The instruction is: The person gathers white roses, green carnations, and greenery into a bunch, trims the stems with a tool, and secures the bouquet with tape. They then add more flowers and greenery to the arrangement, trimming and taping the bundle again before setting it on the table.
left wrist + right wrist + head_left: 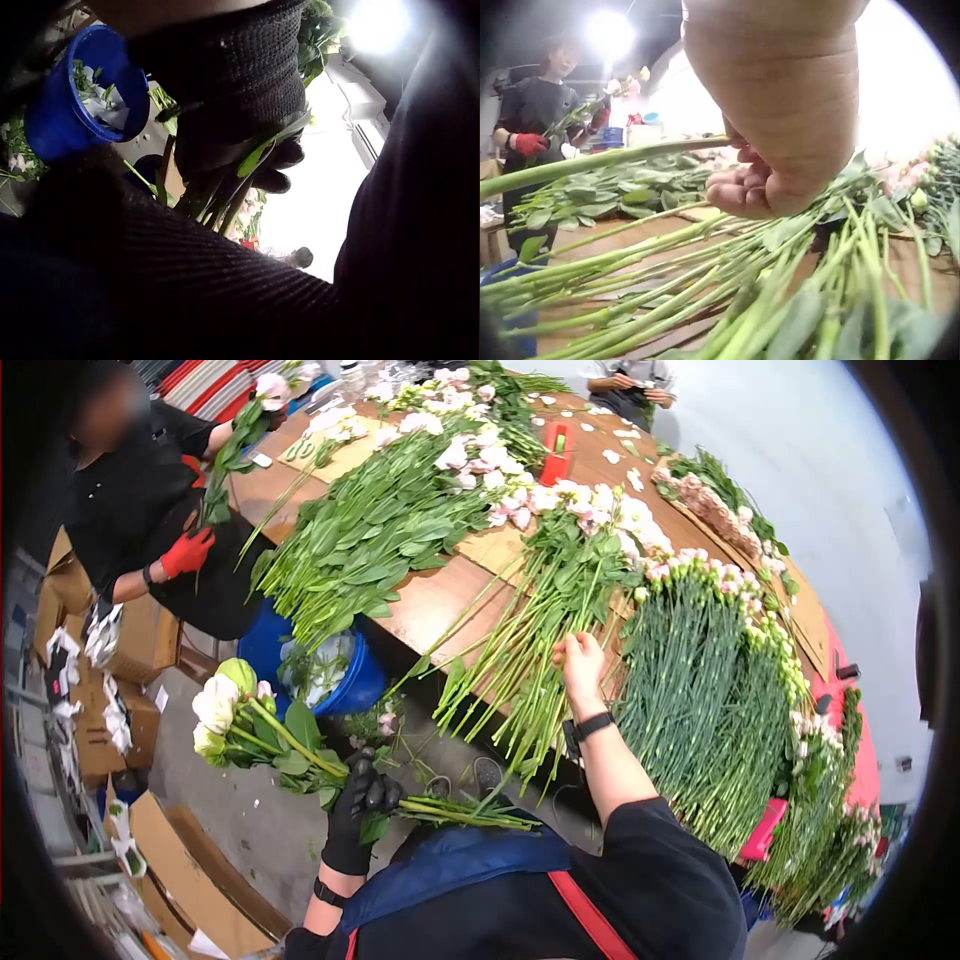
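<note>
My left hand [362,800], in a black glove, grips a bunch of cream and pale green roses [225,710] by their stems, held out low over the floor. The left wrist view shows the gloved fingers [281,161] curled round the green stems [225,199]. My bare right hand [577,655] reaches onto the table over a heap of long-stemmed pink flowers [560,570]. In the right wrist view its curled fingers [742,187] pinch one long green stem [615,161] lifted above the other stems lying on the table.
The wooden table [430,600] is piled with leafy flowers [370,530] and carnations [700,690]. A blue bucket [345,680] stands under its edge. Across it a person in black with red gloves [187,550] holds flowers. Cardboard boxes [150,640] line the left.
</note>
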Demonstrator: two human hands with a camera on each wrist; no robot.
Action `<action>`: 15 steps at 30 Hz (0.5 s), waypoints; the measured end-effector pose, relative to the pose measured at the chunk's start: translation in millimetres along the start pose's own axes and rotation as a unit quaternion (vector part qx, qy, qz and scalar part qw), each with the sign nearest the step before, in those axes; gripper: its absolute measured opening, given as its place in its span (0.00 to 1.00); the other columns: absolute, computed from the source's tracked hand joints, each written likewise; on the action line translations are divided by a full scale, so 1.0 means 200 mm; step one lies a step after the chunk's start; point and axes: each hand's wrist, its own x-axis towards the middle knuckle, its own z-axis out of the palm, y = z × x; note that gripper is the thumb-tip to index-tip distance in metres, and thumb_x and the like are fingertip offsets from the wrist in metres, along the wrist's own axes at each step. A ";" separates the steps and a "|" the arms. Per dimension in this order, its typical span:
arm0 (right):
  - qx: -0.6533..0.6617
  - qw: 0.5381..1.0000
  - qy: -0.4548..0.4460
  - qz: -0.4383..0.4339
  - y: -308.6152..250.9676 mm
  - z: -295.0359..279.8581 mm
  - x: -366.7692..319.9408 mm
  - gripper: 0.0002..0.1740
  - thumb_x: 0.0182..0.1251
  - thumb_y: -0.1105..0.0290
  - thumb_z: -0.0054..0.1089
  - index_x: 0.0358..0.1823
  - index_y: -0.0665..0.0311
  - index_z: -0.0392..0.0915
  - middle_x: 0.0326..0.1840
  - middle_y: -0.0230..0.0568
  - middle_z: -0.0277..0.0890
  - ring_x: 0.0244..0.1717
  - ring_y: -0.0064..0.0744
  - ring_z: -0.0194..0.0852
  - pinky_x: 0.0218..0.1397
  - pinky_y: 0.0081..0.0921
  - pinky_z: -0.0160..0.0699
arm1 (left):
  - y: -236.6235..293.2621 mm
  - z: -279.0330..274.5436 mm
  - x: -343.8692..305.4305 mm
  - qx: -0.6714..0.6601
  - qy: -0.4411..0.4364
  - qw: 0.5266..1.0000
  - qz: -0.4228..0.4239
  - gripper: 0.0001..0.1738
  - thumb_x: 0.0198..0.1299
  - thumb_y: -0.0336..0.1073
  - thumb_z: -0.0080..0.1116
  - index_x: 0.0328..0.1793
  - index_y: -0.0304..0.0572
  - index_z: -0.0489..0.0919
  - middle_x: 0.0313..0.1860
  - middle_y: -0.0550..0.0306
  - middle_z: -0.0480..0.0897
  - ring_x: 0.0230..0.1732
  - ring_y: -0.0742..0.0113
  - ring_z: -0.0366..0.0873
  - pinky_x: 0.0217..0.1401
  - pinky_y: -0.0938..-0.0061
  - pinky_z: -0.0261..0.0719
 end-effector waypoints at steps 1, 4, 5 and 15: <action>-0.025 0.999 0.008 -0.021 -0.03 -0.07 -0.07 0.11 0.72 0.68 0.50 0.46 0.70 0.71 0.27 0.38 0.78 0.22 0.20 0.73 0.23 0.19 0.72 | 0.02 0.01 0.03 -0.008 -0.021 1.000 -0.010 0.13 0.72 0.41 0.48 0.56 0.46 0.73 0.16 0.70 0.66 0.24 0.70 0.69 0.36 0.69 0.71; -0.077 0.996 0.018 -0.038 -0.16 -0.20 -0.32 0.12 0.71 0.70 0.54 0.49 0.71 0.71 0.27 0.36 0.76 0.22 0.20 0.72 0.25 0.18 0.73 | 0.05 -0.05 0.14 -0.037 -0.085 0.995 -0.037 0.12 0.71 0.40 0.48 0.56 0.47 0.73 0.21 0.72 0.68 0.24 0.70 0.69 0.34 0.71 0.70; -0.084 0.996 0.006 -0.040 -0.19 -0.22 -0.42 0.11 0.70 0.71 0.54 0.48 0.71 0.72 0.27 0.36 0.76 0.22 0.19 0.72 0.25 0.18 0.73 | 0.04 -0.10 0.19 -0.046 -0.102 0.993 -0.046 0.12 0.71 0.40 0.48 0.56 0.47 0.74 0.22 0.72 0.69 0.24 0.70 0.69 0.34 0.72 0.70; -0.095 0.978 -0.187 -0.007 -0.20 0.20 -1.22 0.05 0.67 0.77 0.57 0.42 0.71 0.78 0.30 0.38 0.81 0.26 0.20 0.78 0.30 0.17 0.78 | 0.11 0.04 0.23 0.119 -0.143 0.975 -0.120 0.19 0.69 0.42 0.53 0.61 0.43 0.74 0.50 0.52 0.82 0.32 0.68 0.78 0.34 0.74 0.76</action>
